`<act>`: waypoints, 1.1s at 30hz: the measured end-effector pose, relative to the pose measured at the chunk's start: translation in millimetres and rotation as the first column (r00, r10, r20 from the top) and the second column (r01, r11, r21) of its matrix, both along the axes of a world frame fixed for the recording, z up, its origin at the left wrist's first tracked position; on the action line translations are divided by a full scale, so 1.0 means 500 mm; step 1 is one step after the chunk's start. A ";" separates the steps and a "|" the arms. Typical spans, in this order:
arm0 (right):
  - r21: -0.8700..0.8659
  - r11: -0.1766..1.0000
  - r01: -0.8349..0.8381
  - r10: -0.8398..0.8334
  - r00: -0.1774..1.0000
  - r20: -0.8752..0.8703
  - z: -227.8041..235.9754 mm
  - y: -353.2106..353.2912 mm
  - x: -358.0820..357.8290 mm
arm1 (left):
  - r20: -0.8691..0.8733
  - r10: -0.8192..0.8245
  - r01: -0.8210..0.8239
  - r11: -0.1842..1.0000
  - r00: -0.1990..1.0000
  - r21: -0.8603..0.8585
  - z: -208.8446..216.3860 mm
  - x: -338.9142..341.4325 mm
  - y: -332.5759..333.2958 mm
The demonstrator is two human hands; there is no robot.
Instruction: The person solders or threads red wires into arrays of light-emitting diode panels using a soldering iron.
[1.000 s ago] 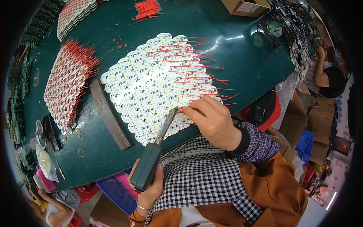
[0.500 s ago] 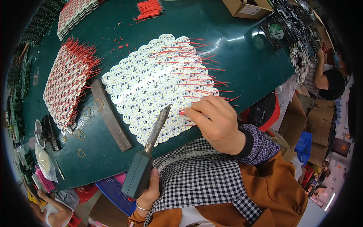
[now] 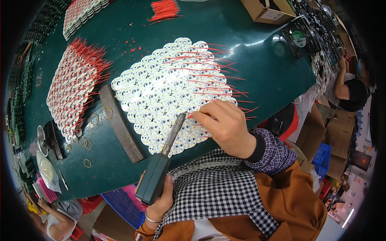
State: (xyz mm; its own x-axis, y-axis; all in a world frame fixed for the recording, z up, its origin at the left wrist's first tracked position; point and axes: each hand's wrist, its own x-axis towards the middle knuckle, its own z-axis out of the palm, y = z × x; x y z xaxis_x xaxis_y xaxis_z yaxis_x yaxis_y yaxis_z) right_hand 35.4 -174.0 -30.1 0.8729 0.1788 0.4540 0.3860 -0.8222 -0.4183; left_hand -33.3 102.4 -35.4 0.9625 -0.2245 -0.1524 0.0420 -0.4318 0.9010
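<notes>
A sheet of round white LED boards lies before me, with thin red wires running off its right side. My left hand is closed around the dark green handle of a soldering iron. The iron's tip rests at or just above the boards, beside my right fingertips. My right hand is over the sheet's lower right part, thumb and forefinger pinched on a short red wire end at a board. Most of that wire is hidden by my fingers.
Left of the sheet lies a dark metal bar, then another LED panel full of red wires. A bundle of red wires and a cardboard box sit at the back. Rubber bands lie at left. A co-worker is at far right.
The iron's tip has moved right and come up to my right fingertips. My right hand has shifted slightly left across the boards, still pinching.
</notes>
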 end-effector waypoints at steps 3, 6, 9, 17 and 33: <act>-0.009 1.000 0.002 -0.002 1.000 -0.011 0.001 -0.001 0.001 | 0.121 -0.067 0.061 0.997 0.990 0.054 0.015 0.014 -0.017; -0.009 1.000 0.005 -0.005 1.000 -0.004 0.000 0.000 0.002 | 0.017 0.023 -0.024 0.999 1.000 0.024 0.017 0.009 -0.018; -0.009 1.000 0.004 -0.004 1.000 -0.019 0.002 0.000 0.002 | 0.034 -0.028 0.025 0.995 0.999 0.092 0.031 0.020 -0.022; -0.020 1.000 -0.002 0.001 1.000 -0.027 0.001 0.000 0.003 | 0.097 0.088 -0.089 0.996 0.991 0.009 -0.020 -0.022 0.011; -0.104 0.993 -0.059 0.051 0.995 -0.081 0.018 -0.004 0.012 | 0.074 -0.016 0.013 0.999 0.997 0.047 0.021 0.019 -0.014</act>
State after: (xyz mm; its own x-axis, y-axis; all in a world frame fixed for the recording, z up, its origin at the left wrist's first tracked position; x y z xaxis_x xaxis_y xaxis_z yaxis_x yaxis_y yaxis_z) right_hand 41.2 -176.2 -21.3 0.8924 0.2709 0.3608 0.4013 -0.8420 -0.3606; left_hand -23.9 95.2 -25.0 0.9682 -0.2328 -0.0915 -0.0307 -0.4734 0.8803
